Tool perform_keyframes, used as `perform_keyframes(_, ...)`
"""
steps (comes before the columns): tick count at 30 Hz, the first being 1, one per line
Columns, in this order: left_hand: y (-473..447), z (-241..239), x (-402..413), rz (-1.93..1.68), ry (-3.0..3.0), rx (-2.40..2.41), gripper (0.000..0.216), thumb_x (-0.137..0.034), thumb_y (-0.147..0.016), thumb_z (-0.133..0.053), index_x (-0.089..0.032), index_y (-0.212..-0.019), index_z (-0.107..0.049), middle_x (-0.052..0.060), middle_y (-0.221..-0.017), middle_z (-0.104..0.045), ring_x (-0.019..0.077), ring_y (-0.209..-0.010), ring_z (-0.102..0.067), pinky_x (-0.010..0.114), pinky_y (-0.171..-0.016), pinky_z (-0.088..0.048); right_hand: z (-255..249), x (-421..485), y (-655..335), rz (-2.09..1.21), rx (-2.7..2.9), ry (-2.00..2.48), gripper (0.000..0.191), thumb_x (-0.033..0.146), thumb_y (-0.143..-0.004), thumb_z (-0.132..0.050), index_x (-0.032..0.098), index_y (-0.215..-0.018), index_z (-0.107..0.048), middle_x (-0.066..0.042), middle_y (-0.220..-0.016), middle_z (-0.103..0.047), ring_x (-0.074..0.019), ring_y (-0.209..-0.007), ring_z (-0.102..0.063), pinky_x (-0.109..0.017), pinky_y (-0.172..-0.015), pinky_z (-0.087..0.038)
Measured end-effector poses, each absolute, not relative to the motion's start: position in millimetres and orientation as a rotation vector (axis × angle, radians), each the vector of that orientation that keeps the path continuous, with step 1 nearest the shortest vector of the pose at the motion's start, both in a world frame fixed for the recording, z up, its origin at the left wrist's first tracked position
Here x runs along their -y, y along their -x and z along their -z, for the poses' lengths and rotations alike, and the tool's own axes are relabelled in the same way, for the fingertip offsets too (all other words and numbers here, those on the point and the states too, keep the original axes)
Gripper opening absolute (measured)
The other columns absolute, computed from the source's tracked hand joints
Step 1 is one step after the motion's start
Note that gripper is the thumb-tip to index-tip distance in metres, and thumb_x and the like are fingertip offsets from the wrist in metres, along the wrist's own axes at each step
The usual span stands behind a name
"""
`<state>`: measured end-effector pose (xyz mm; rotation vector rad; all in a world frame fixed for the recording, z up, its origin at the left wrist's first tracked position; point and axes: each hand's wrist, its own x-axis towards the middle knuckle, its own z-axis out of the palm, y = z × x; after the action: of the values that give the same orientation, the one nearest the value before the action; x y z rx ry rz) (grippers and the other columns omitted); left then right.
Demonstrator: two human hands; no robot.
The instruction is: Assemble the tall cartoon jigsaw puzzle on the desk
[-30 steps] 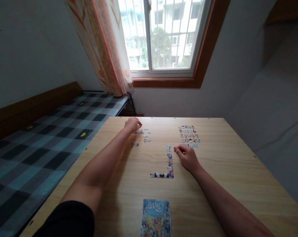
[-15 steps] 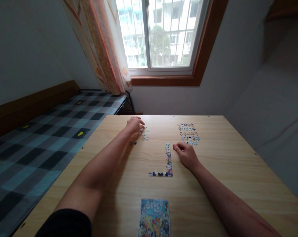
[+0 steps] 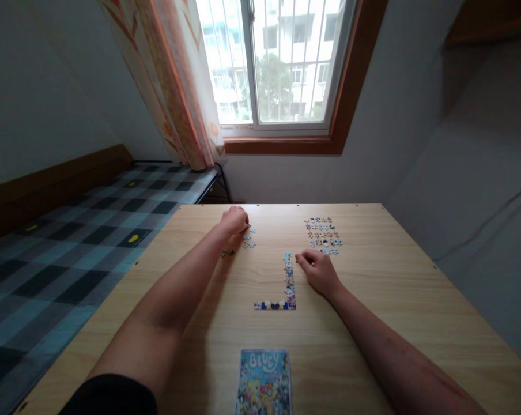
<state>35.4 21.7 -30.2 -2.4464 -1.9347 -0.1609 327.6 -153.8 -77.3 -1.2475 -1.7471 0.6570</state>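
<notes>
At the far left of the table, my left hand [image 3: 234, 220] reaches down, its fingertips pinched together on a jigsaw puzzle piece that they mostly cover. Several loose puzzle pieces [image 3: 249, 244] lie just in front of these fingers, with a darker pair [image 3: 227, 253] nearer me. My right hand [image 3: 319, 270] rests on the table with fingers curled and thumb against the index finger; whatever they may hold is hidden. Beside it on the left is a joined L-shaped strip of puzzle [image 3: 290, 285], its short leg pointing left.
Rows of loose pieces [image 3: 324, 235] lie beyond my right hand. A "Bluey" picture sheet [image 3: 264, 383] is at the near edge of the wooden table [image 3: 373, 323]. A bed with a checked cover [image 3: 91, 230] stands left; a window [image 3: 286, 69] and curtain [image 3: 174, 86] are ahead.
My left hand's fingers, spread apart before, have closed together over the far-left pieces. My right hand keeps its place beside the strip. The whole view has shifted slightly.
</notes>
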Motion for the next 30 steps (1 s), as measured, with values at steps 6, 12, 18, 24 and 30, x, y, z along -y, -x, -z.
perform_keyframes(6, -42.7, 6.6, -11.0, 0.242, 2.593, 1.959, 0.013, -0.033, -0.077, -0.074, -0.024, -0.084, -0.079, 0.004, -0.085, -0.076, 0.019, -0.083, -0.067, 0.027, -0.075, -0.048, 73.4, 155.3, -325.7, -0.562, 1.826, 1.253, 0.035, 0.04, -0.097, -0.053, 0.021, -0.073, -0.069, -0.003, -0.069, -0.066, -0.0181, -0.065, -0.056, -0.032, -0.066, -0.041)
perform_keyframes(12, -84.6, 11.0, 41.6, 0.7, 3.008, 2.003, 0.017, -0.03, -0.081, -0.071, -0.019, -0.091, -0.08, 0.005, -0.086, -0.078, 0.017, -0.075, -0.069, 0.027, -0.07, -0.05, 73.5, 158.5, -319.0, -0.183, 1.952, 1.335, 0.023, 0.028, -0.094, -0.057, 0.025, -0.104, -0.078, -0.01, -0.126, -0.067, -0.0321, -0.129, -0.05, -0.051, -0.111, -0.034)
perform_keyframes(18, -118.0, 34.2, 78.4, 0.536, 2.939, 2.162, 0.014, -0.027, -0.079, -0.072, -0.023, -0.088, -0.082, 0.004, -0.084, -0.079, 0.0194, -0.078, -0.07, 0.03, -0.071, -0.048, 78.5, 160.5, -314.6, -0.1, 2.058, 1.422, 0.031, 0.026, -0.096, -0.054, 0.03, -0.119, -0.075, -0.006, -0.161, -0.039, -0.0372, -0.154, -0.017, -0.067, -0.12, -0.012)
perform_keyframes(24, -122.9, 33.8, 78.9, 0.379, 2.863, 2.227, 0.017, -0.03, -0.079, -0.072, -0.025, -0.09, -0.083, 0.003, -0.084, -0.08, 0.0188, -0.077, -0.069, 0.029, -0.07, -0.047, 78.8, 159.0, -314.0, -0.126, 2.124, 1.44, 0.031, 0.027, -0.098, -0.054, 0.029, -0.12, -0.075, -0.007, -0.164, -0.034, -0.0363, -0.155, -0.014, -0.068, -0.121, -0.011)
perform_keyframes(30, -129.5, 31.0, 83.9, 0.299, 2.805, 2.246, 0.02, -0.033, -0.077, -0.071, -0.025, -0.091, -0.083, 0.004, -0.08, -0.079, 0.0181, -0.074, -0.068, 0.027, -0.066, -0.045, 73.2, 159.9, -313.5, -0.174, 2.156, 1.483, 0.031, 0.027, -0.098, -0.054, 0.029, -0.123, -0.074, -0.008, -0.165, -0.033, -0.0347, -0.156, -0.014, -0.065, -0.121, -0.014)
